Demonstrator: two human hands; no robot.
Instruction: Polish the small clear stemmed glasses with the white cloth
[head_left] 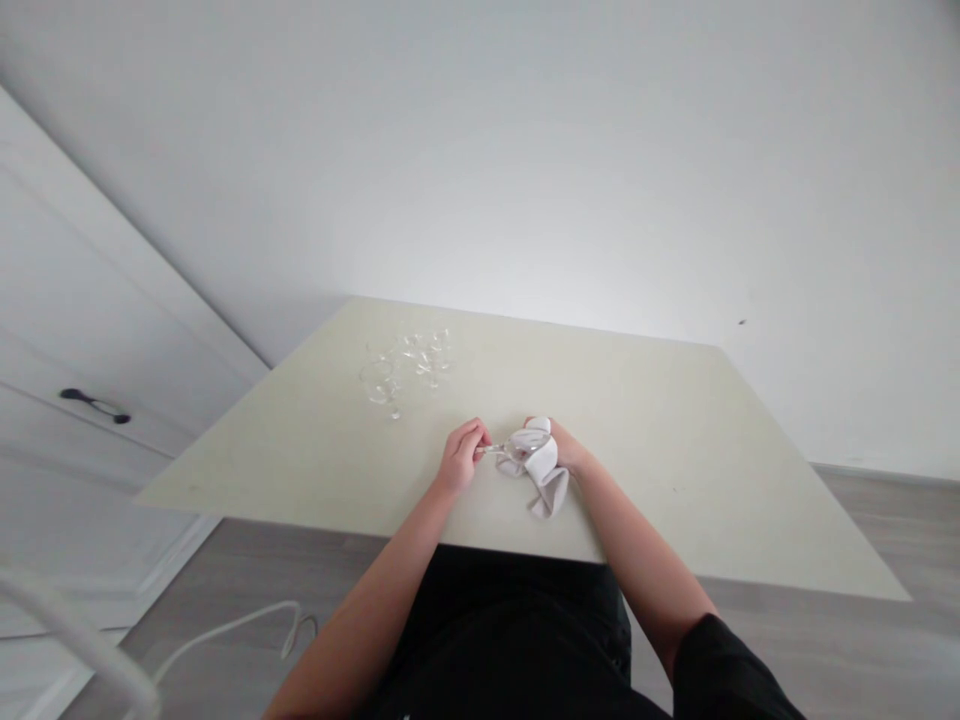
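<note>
The left hand point(463, 455) is pinching the glass point(516, 445) by its stem, the right hand point(566, 450) is gripping the cloth point(547, 480) round it, and the other glasses point(405, 368) at eleven o'clock are seemingly waiting.

A small clear glass point(516, 446) is held sideways over the near part of the table point(675, 450). The left hand point(461, 455) pinches its stem. Its bowl sits inside a crumpled white cloth point(546, 478), bunched in the right hand point(566, 448), 1 end trailing down.

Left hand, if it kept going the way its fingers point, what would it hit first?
Probably the white cloth bunched in the right hand; the left hand pinches the clear glass piece that leads straight there.
</note>
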